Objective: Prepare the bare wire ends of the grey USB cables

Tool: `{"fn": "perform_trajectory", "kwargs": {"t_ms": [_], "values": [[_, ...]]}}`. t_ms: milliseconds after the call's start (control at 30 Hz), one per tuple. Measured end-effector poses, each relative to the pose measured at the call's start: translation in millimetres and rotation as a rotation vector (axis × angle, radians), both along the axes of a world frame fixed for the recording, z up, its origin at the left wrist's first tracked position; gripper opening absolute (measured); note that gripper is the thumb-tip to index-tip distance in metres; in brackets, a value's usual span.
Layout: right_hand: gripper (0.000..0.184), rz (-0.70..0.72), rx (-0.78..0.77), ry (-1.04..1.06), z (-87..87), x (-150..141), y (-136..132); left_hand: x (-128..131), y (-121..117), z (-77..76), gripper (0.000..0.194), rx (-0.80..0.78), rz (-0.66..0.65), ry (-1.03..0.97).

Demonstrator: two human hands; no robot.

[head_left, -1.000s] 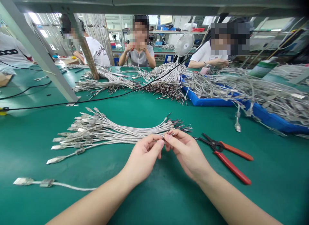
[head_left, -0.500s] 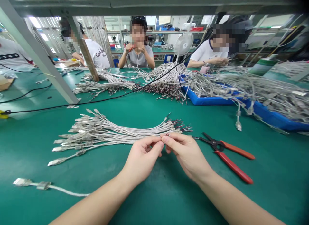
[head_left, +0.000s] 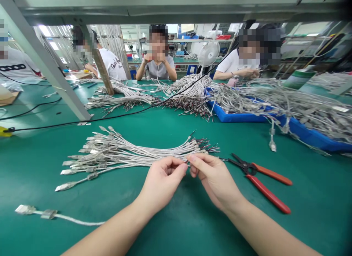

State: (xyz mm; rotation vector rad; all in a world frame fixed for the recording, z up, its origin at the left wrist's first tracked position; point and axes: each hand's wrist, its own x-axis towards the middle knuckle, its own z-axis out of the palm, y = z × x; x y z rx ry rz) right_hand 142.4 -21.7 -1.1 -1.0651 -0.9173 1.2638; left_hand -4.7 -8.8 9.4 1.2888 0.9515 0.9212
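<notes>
My left hand (head_left: 165, 179) is closed in a pinch on the wire end of a USB cable (head_left: 78, 222). That cable's plug lies at the lower left, and its middle is hidden under my left forearm. Fingertip to fingertip with it, my right hand (head_left: 216, 179) pinches the thin dark wires at the same end; the tips are mostly covered by my fingers. Just beyond both hands lies a bundle of white USB cables (head_left: 154, 151), plugs to the left and stripped wire ends to the right. Wire strippers (head_left: 250, 168) with red-orange handles rest on the green table, right of my right hand.
Blue trays (head_left: 236, 117) heaped with cables stand at the right. Another cable pile (head_left: 189, 89) lies at the back, near a black cord (head_left: 132, 111) crossing the table. A metal post (head_left: 63, 72) rises at the left. Several people sit beyond; a shelf beam (head_left: 176, 14) runs overhead.
My fingertips have shifted slightly against each other at the wire end, with a small gap opening between the hands. The whole view has moved down a little; the bundle and wire strippers lie unchanged.
</notes>
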Motion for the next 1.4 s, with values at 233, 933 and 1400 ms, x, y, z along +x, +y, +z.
{"fn": "perform_trajectory", "kwargs": {"t_ms": [233, 933, 1400], "values": [[0.020, 0.048, -0.053, 0.100, 1.8, 2.8, 2.5, 0.9, 2.2, -2.8, 0.012, -0.043, 0.010, -0.044], [0.014, 0.248, 0.060, -0.255, 8.6, 15.7, 6.1, -3.2, 3.4, 0.9, 0.016, -0.014, -0.130, -0.034], [0.013, 0.091, 0.183, -0.193, 8.1, 2.0, -4.0, -5.3, 1.9, 7.6, 0.015, 0.094, -0.099, 0.063]]}}
